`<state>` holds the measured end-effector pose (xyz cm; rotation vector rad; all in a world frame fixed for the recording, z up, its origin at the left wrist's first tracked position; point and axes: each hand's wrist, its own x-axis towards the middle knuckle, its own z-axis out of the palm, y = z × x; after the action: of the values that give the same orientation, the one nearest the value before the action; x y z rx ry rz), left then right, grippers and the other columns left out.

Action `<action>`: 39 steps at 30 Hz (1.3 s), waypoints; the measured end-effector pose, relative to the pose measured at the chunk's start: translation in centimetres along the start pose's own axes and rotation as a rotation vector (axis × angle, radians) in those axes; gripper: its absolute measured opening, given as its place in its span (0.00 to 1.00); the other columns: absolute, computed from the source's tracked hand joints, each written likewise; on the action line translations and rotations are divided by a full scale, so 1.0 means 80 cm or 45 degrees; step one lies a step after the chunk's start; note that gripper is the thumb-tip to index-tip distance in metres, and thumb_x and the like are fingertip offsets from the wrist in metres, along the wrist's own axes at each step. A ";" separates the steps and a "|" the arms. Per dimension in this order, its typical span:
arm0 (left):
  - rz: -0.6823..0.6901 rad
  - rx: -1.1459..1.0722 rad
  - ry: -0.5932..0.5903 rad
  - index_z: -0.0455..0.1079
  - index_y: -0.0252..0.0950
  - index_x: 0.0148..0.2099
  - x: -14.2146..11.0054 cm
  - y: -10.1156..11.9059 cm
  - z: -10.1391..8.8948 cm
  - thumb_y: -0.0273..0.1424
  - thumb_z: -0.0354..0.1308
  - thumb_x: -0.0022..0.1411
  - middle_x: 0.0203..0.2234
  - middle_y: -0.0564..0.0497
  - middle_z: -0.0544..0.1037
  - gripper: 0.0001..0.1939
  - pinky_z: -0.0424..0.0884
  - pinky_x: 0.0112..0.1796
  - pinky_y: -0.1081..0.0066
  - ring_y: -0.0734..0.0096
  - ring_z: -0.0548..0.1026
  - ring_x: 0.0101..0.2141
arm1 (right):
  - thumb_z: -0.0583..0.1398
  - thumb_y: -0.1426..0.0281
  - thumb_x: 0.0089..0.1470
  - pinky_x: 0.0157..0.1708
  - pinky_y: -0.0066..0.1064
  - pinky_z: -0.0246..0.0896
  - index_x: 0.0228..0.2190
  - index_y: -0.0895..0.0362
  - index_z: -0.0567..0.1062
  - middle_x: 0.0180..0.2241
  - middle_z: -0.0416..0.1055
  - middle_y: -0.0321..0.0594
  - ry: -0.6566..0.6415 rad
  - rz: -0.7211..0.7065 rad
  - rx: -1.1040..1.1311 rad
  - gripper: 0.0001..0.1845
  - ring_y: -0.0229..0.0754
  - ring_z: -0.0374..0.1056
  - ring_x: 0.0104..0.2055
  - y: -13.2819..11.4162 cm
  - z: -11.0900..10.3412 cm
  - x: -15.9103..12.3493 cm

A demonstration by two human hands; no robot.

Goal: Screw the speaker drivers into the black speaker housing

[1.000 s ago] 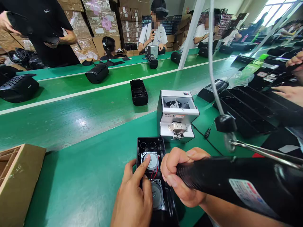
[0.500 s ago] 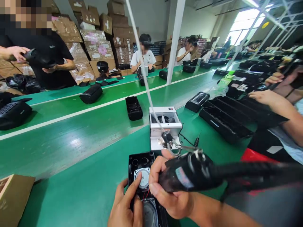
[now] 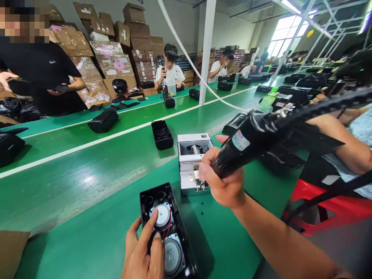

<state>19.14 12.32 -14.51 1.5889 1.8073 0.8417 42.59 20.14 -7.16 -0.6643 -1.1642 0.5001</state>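
A black speaker housing point(image 3: 180, 228) lies on the green bench with two round speaker drivers and red wires inside. My left hand point(image 3: 145, 248) grips its left edge, the index finger pressed on the upper, silver speaker driver point(image 3: 162, 215). The lower, grey driver point(image 3: 172, 254) sits closer to me. My right hand point(image 3: 223, 182) is closed around a black electric screwdriver point(image 3: 236, 149) with a label and a thick cable. Its tip points down at the front of the white screw feeder point(image 3: 193, 164), partly hidden by my fingers.
Two small screws point(image 3: 202, 212) lie on the bench by the feeder. An open black housing point(image 3: 162, 135) rests on the green conveyor point(image 3: 116, 162). A cardboard box point(image 3: 13, 252) stands at the left. At the right, a co-worker's arm point(image 3: 343, 135) and a red stool point(image 3: 328, 205) are close.
My right hand has lifted the screwdriver off the speaker housing and swung it right and up to the screw feeder. My left hand stays on the housing.
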 end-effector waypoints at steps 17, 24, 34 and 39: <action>-0.088 -0.107 -0.137 0.65 0.51 0.71 -0.016 0.027 -0.011 0.36 0.40 0.76 0.70 0.48 0.58 0.27 0.56 0.72 0.45 0.58 0.63 0.70 | 0.63 0.75 0.69 0.26 0.29 0.68 0.59 0.38 0.69 0.31 0.66 0.27 -0.132 0.296 0.433 0.24 0.33 0.63 0.24 -0.037 0.062 -0.073; -0.095 -0.056 -0.120 0.64 0.51 0.72 -0.021 0.033 -0.011 0.36 0.40 0.77 0.72 0.48 0.57 0.27 0.55 0.73 0.47 0.60 0.52 0.75 | 0.63 0.78 0.67 0.27 0.29 0.67 0.58 0.43 0.69 0.33 0.67 0.27 -0.227 0.368 0.419 0.24 0.32 0.64 0.26 -0.007 0.062 -0.082; -0.067 -0.073 -0.150 0.64 0.50 0.72 -0.016 0.034 -0.015 0.35 0.41 0.75 0.69 0.46 0.60 0.27 0.61 0.70 0.42 0.56 0.62 0.70 | 0.65 0.75 0.66 0.26 0.30 0.67 0.35 0.52 0.70 0.32 0.65 0.30 -0.277 0.453 0.326 0.09 0.33 0.64 0.25 0.006 0.058 -0.088; -0.047 -0.042 -0.125 0.66 0.48 0.71 -0.015 0.031 -0.014 0.36 0.41 0.76 0.69 0.46 0.62 0.27 0.60 0.71 0.44 0.57 0.60 0.72 | 0.63 0.78 0.62 0.25 0.29 0.64 0.38 0.50 0.67 0.30 0.64 0.28 -0.282 0.421 0.304 0.12 0.32 0.62 0.24 0.001 0.063 -0.091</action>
<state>19.93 11.22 -11.85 1.5441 1.7402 0.7594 35.46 16.36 -10.86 -0.6060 -1.1817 0.9980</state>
